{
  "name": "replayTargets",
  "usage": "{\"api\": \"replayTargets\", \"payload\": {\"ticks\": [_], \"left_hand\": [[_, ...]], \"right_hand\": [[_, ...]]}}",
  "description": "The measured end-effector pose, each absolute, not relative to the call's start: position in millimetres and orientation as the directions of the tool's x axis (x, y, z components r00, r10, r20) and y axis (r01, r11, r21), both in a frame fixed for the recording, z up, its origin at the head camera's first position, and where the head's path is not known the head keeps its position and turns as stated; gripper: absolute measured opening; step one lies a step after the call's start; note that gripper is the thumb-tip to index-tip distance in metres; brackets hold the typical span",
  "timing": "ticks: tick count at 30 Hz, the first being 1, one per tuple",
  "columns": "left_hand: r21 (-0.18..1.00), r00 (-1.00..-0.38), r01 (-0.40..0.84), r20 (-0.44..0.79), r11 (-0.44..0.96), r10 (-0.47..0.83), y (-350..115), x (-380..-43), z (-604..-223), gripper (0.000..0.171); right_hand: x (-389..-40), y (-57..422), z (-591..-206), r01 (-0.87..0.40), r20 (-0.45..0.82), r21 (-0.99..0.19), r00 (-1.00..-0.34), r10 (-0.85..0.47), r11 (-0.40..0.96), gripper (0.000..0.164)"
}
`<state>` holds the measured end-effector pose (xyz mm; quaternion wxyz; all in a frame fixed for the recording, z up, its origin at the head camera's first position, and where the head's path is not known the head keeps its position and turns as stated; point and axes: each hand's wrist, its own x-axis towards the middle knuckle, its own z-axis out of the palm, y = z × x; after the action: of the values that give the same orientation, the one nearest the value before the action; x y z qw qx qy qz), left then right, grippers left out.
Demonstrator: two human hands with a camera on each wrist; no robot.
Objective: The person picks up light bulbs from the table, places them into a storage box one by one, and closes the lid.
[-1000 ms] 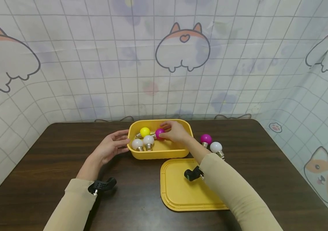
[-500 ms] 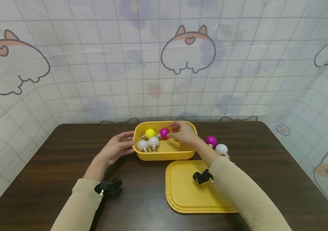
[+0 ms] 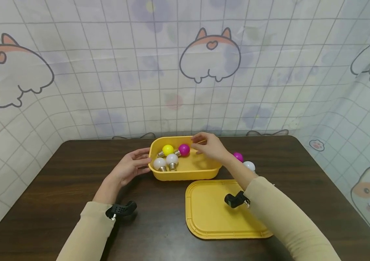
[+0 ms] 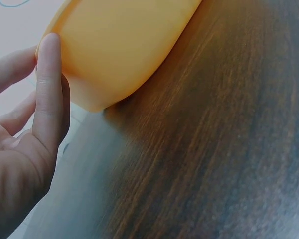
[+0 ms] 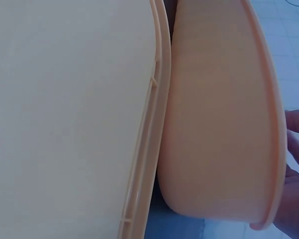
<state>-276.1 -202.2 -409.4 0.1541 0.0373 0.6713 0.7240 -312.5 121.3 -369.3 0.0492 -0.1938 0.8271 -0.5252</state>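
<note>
A yellow plastic box [image 3: 185,175] stands at the back of the table. Inside lie a yellow light bulb [image 3: 167,149], a magenta light bulb [image 3: 184,149] and two white light bulbs [image 3: 172,159]. With fairly straight fingers, my left hand [image 3: 132,166] touches the box's left end; the left wrist view shows the thumb [image 4: 49,84] against the outer wall near the rim. Over the right part of the box hovers my right hand [image 3: 211,146], its fingers loosely bent and apart from the magenta bulb, with nothing held. The box wall partly hides this hand in the right wrist view.
A flat yellow lid [image 3: 224,214] lies in front of the box, partly under the right forearm. Right of the box, a second magenta bulb [image 3: 238,156] and another white bulb [image 3: 249,166] rest on the dark table [image 3: 152,224]. A patterned cloth [image 3: 139,87] hangs behind.
My right hand has let go of the magenta bulb inside the box and moved up and to the right. My left hand stays at the box's left end.
</note>
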Motion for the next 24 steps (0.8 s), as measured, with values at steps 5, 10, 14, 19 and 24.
{"api": "replayTargets", "payload": {"ticks": [5, 10, 14, 19, 24], "left_hand": [[0.983, -0.949, -0.176, -0.155, -0.056, 0.275, -202, -277, -410, 0.061], [0.983, -0.949, -0.174, -0.153, -0.052, 0.275, -202, -277, -411, 0.061], [0.983, -0.949, -0.176, -0.155, -0.053, 0.276, -201, -278, -411, 0.061], [0.984, -0.950, -0.173, -0.154, -0.046, 0.270, -200, -278, -411, 0.061], [0.985, -0.950, -0.170, -0.152, -0.043, 0.271, -203, -278, -411, 0.061]], "right_hand": [[-309, 132, -365, -0.276, 0.132, -0.891, -0.918, -0.375, 0.361, 0.033], [-308, 145, -362, -0.287, 0.147, -0.890, -0.916, -0.372, 0.355, 0.028], [-307, 157, -358, -0.290, 0.152, -0.888, -0.917, -0.368, 0.356, 0.026], [-305, 171, -353, -0.284, 0.146, -0.891, -0.918, -0.369, 0.354, 0.026], [-301, 180, -349, -0.268, 0.134, -0.899, -0.921, -0.365, 0.347, 0.028]]}}
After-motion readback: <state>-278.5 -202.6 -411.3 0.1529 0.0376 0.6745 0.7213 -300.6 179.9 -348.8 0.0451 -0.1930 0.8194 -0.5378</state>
